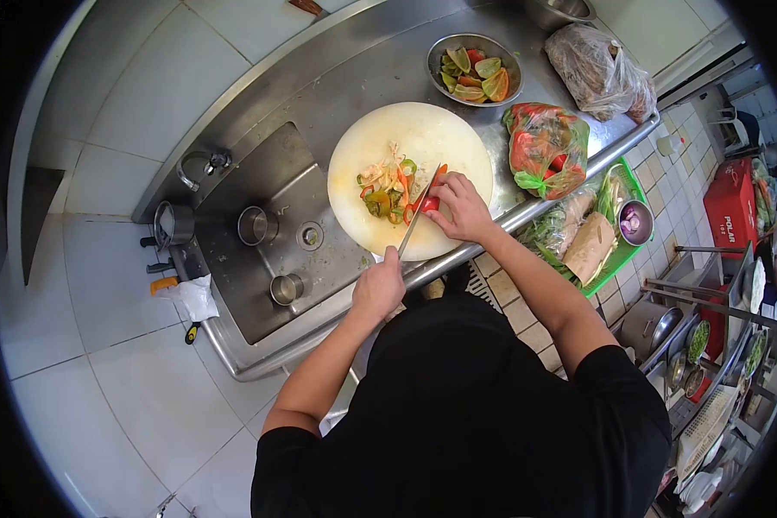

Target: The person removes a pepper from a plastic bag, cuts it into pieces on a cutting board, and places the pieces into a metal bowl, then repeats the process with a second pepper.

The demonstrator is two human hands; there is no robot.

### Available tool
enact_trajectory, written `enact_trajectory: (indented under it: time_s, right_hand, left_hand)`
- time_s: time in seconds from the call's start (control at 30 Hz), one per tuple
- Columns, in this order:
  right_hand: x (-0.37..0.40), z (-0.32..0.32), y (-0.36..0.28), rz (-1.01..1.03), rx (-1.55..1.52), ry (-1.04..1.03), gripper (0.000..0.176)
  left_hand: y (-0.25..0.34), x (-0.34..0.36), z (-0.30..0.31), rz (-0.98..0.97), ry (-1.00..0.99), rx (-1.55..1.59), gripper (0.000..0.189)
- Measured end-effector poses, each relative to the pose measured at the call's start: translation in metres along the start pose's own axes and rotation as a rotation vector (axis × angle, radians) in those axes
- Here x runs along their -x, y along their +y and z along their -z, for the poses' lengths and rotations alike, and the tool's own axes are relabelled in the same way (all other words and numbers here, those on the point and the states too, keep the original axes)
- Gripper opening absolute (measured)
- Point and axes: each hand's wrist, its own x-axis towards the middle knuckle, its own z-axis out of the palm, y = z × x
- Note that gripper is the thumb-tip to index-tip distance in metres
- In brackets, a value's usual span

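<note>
My left hand [378, 287] is closed around the handle of a kitchen knife [415, 217]. Its blade slants up and away across a round white cutting board [358, 164]. On the board, the fingers of my right hand [463, 209] press on a piece of red bell pepper [431, 204] close beside the blade. Left of the knife lies a pile of cut pepper strips [387, 194], red, orange and green, with some pale shreds at its upper end. The blade hides part of the red pepper.
A metal bowl of pepper pieces [475, 71] and a plastic bag of peppers [547, 148] stand beyond the board. Left is a steel sink [259, 186] holding small metal cups. A green crate [620, 274] with vegetables and a bowl of onions [636, 222] sits right.
</note>
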Motion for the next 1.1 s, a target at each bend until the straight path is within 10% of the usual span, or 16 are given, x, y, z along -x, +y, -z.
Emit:
enact_trajectory:
  time_s: [1.1]
  right_hand:
    - [-0.014, 0.005, 0.025, 0.047, -0.109, -0.116, 0.057]
  left_hand:
    - [0.01, -0.04, 0.024, -0.006, -0.062, 0.018, 0.025]
